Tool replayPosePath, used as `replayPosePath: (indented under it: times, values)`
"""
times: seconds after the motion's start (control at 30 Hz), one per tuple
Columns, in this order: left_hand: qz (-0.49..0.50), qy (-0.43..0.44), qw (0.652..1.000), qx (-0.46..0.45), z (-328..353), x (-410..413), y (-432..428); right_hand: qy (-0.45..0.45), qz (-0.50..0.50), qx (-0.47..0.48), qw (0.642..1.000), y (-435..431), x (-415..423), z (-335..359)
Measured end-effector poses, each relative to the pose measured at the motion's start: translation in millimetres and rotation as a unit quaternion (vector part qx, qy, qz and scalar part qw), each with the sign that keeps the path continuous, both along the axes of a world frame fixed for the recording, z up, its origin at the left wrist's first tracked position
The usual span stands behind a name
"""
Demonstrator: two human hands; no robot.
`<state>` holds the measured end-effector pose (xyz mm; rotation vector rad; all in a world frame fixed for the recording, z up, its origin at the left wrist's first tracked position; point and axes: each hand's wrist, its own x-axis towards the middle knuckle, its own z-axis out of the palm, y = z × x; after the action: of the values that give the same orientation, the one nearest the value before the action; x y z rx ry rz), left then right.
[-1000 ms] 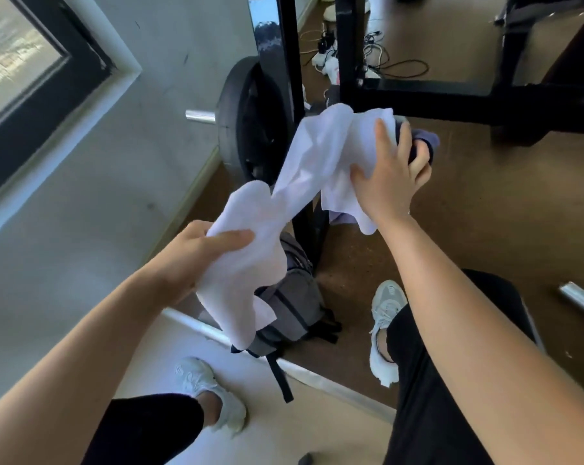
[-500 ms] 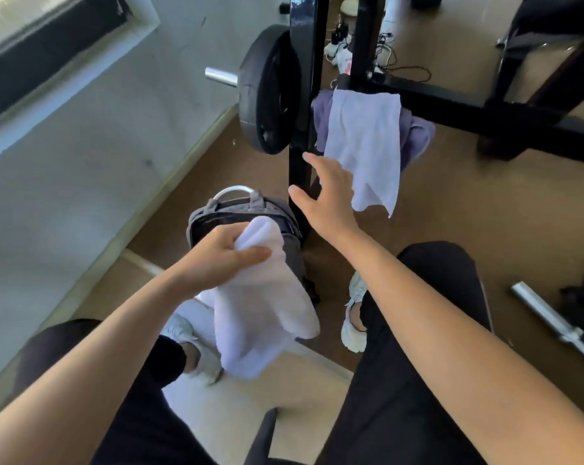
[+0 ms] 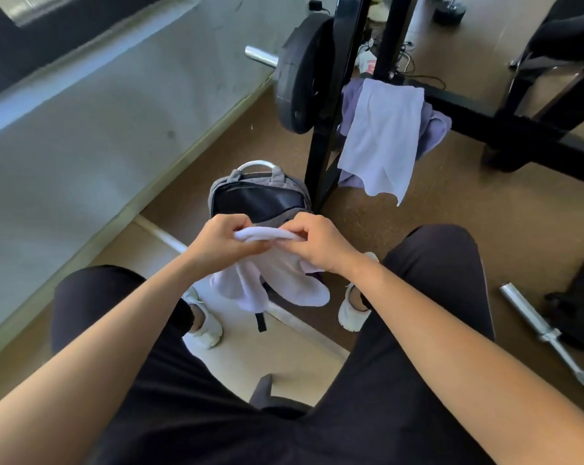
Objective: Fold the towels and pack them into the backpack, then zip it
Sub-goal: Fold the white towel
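The left hand (image 3: 221, 241) is pinching one end of a white towel (image 3: 277, 280) along its bunched top edge, and the right hand (image 3: 317, 241) is gripping the other end, knuckles close together. The towel is hanging limp between the knees in two soft, rumpled lobes, pale with a faint lilac cast. Directly behind the hands, a grey backpack (image 3: 260, 196) is standing upright on the floor (image 3: 485, 213) with its mouth gaping open, showing a dark lining and a pale carry handle at the top. Further right, a second white towel (image 3: 379, 139) is draping over a black rack bar (image 3: 485, 119), lying on top of a purple cloth (image 3: 434, 129) and hanging well above the floor.

A grey wall (image 3: 82, 146) is running down the left side. The floor is looking brown and speckled. A black weight plate (image 3: 300, 75) is sitting on a steel bar beside the rack upright, and a loose steel barbell (image 3: 545, 333) is lying on the floor at far right.
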<state>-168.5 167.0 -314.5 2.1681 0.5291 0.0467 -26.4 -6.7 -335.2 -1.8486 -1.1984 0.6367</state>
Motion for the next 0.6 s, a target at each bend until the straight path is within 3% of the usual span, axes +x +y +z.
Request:
replayPosePath:
  times: [0.17,0.47,0.53,0.6]
  values:
    - [0.013,0.068,0.998,0.005,-30.3,-40.4,4.6,-0.059,-0.045,-0.028,0.997,-7.7,-7.2,-11.5]
    - [0.148,0.019,0.982,-0.116,-62.7,-78.0,-3.9,0.003,-0.005,-0.241,0.971,-20.1,-1.6,-38.6]
    - [0.177,0.008,0.979,-0.098,-66.2,-84.3,8.3,-0.002,0.007,-0.283,0.959,-22.0,1.9,-47.1]
    - [0.183,0.031,0.982,-0.026,-71.1,-92.2,19.9,-0.004,0.009,-0.313,0.95,-22.7,5.5,-52.1]
